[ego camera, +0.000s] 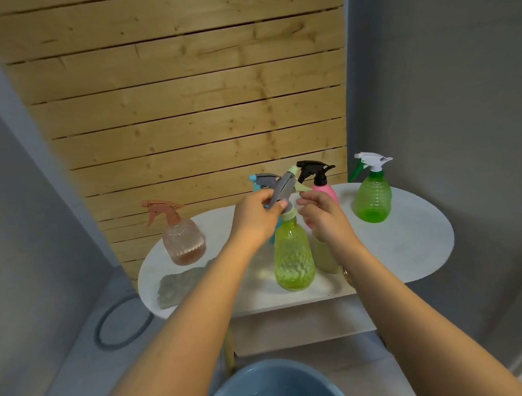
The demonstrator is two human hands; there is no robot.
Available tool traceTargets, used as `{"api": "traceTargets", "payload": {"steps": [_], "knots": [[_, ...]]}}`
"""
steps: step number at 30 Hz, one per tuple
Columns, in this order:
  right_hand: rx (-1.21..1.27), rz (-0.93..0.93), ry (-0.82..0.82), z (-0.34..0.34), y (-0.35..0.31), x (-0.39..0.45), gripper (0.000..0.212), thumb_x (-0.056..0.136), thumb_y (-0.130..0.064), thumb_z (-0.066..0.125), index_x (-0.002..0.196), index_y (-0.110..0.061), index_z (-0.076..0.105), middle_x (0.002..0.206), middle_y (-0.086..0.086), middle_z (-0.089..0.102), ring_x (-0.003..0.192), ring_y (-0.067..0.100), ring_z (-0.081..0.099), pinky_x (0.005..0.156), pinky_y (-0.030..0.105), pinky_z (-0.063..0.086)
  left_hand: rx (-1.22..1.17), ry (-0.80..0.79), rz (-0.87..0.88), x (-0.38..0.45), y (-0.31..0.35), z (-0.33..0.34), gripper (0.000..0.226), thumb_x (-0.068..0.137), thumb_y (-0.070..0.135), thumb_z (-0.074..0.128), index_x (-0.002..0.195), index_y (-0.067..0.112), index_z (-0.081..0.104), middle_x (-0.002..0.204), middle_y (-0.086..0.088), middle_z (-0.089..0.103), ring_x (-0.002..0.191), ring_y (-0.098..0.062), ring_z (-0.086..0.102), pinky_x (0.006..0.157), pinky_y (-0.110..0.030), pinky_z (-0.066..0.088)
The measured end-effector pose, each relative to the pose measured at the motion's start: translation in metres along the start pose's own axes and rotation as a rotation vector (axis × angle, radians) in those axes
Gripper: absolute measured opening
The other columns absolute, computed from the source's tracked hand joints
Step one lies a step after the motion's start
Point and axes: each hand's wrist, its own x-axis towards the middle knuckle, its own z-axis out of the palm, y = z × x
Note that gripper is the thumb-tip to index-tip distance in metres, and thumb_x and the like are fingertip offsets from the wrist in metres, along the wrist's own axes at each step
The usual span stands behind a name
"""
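Yellow-green bottle upright on white table, near the front. Grey spray top tilted on its neck, gripped by left hand. Right hand just beside, fingers curled; cannot tell if holding anything.

We see bare counter open on the right, between the green bottle and the front edge. In the middle the yellow bottle, pink bottle and blue bottle crowd together; peach bottle and cloth block the left.
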Motion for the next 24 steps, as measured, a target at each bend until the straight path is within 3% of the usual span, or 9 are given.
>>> {"api": "traceTargets", "payload": {"steps": [4,6,8,11,13,15,18,20,24], "knots": [[-0.020,-0.066,0.129,0.001,0.000,-0.004,0.037,0.081,-0.020,0.065,0.110,-0.015,0.042,0.096,0.005,0.052,0.079,0.014,0.053,0.066,0.013,0.044,0.060,-0.013,0.029,-0.003,-0.003,0.005,0.017,0.093,0.020,0.056,0.106,0.017,0.068,0.097,-0.004,0.070,0.088,-0.022,0.060,0.069,-0.026,0.038],[-0.074,-0.099,0.105,0.000,0.000,-0.004,0.053,0.070,-0.035,0.061,0.117,-0.025,0.041,0.109,0.008,0.049,0.093,0.022,0.054,0.076,0.024,0.045,0.092,-0.022,0.055,-0.003,0.000,0.005,0.020,0.095,0.019,0.054,0.110,0.015,0.066,0.099,-0.005,0.068,0.086,-0.021,0.057,0.066,-0.025,0.035],[-0.239,-0.100,0.069,0.000,0.002,-0.005,0.060,0.067,-0.045,0.056,0.126,-0.033,0.046,0.120,0.002,0.040,0.106,0.020,0.051,0.083,0.025,0.042,0.126,-0.040,0.090,-0.003,0.001,0.005,0.022,0.096,0.017,0.051,0.114,0.014,0.064,0.103,-0.006,0.066,0.088,-0.020,0.055,0.067,-0.024,0.033],[-0.350,-0.140,0.052,-0.002,0.001,-0.005,0.060,0.075,-0.047,0.065,0.129,-0.024,0.052,0.130,-0.005,0.039,0.121,0.011,0.040,0.100,0.029,0.034,0.111,-0.070,0.129,-0.005,-0.002,0.006,0.026,0.097,0.015,0.048,0.121,0.015,0.059,0.113,-0.004,0.062,0.093,-0.015,0.053,0.069,-0.018,0.032],[-0.273,-0.204,-0.040,-0.005,-0.002,-0.005,0.030,0.085,-0.031,0.067,0.113,-0.021,0.061,0.114,-0.009,0.059,0.110,0.008,0.050,0.092,0.025,0.038,0.013,-0.097,0.093,-0.007,-0.005,0.007,0.032,0.098,0.016,0.048,0.129,0.020,0.053,0.121,-0.001,0.059,0.102,-0.014,0.054,0.078,-0.018,0.034],[-0.245,-0.253,-0.056,-0.007,-0.004,-0.006,0.017,0.088,-0.024,0.065,0.102,-0.014,0.065,0.097,-0.006,0.068,0.092,0.004,0.060,0.078,0.020,0.044,-0.108,-0.126,0.049,-0.011,-0.010,0.011,0.041,0.095,0.017,0.054,0.135,0.026,0.047,0.124,0.002,0.055,0.107,-0.012,0.054,0.082,-0.020,0.040],[-0.285,-0.258,-0.030,-0.008,-0.001,-0.006,0.016,0.086,-0.025,0.067,0.096,-0.012,0.065,0.090,-0.003,0.068,0.079,0.001,0.059,0.068,0.014,0.042,-0.276,-0.086,0.013,-0.015,-0.018,0.022,0.064,0.084,0.015,0.070,0.138,0.031,0.040,0.115,0.011,0.052,0.098,-0.003,0.053,0.080,-0.014,0.043],[-0.261,-0.236,-0.037,-0.007,0.002,-0.005,0.017,0.085,-0.025,0.068,0.089,-0.008,0.065,0.081,0.002,0.066,0.071,0.006,0.055,0.065,0.022,0.041,-0.394,0.011,-0.019,-0.015,-0.024,0.034,0.072,0.076,0.011,0.078,0.136,0.027,0.041,0.109,0.014,0.052,0.093,-0.001,0.053,0.082,-0.015,0.043],[-0.252,-0.242,-0.064,-0.013,0.002,-0.005,0.034,0.085,-0.017,0.069,0.058,-0.016,0.049,0.048,-0.016,0.049,0.047,-0.001,0.040,0.050,0.015,0.029,-0.535,0.166,-0.119,-0.011,-0.031,0.046,0.059,0.070,0.008,0.081,0.116,0.020,0.045,0.101,-0.004,0.065,0.096,-0.019,0.062,0.088,-0.027,0.048]]}}
